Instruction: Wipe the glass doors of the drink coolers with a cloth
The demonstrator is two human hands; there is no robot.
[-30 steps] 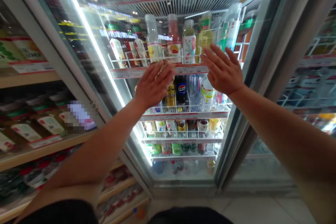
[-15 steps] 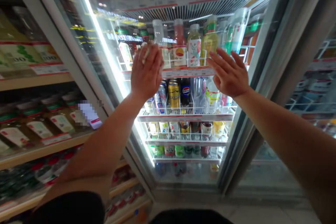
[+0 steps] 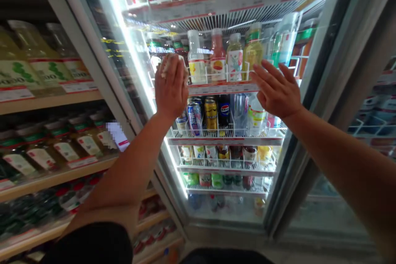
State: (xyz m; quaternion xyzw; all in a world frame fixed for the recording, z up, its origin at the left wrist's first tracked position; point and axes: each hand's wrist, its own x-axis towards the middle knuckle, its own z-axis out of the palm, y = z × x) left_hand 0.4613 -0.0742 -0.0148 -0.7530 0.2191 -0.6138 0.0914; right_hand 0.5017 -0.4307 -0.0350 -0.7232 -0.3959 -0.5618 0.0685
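Both hands press the cooler's glass door (image 3: 148, 103): left hand (image 3: 171, 86), flat over a crumpled white cloth (image 3: 167, 64), has slid upward; right hand (image 3: 276, 89) stays open and empty.

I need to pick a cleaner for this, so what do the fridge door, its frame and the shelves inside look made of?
The fridge door looks like clear glass: glossy, with light reflections streaked across it. The left hand presses a whitish wad, perhaps cloth or paper, against it. The frame looks like matte grey metal, possibly painted. The shelves look like white coated wire: thin bars show.
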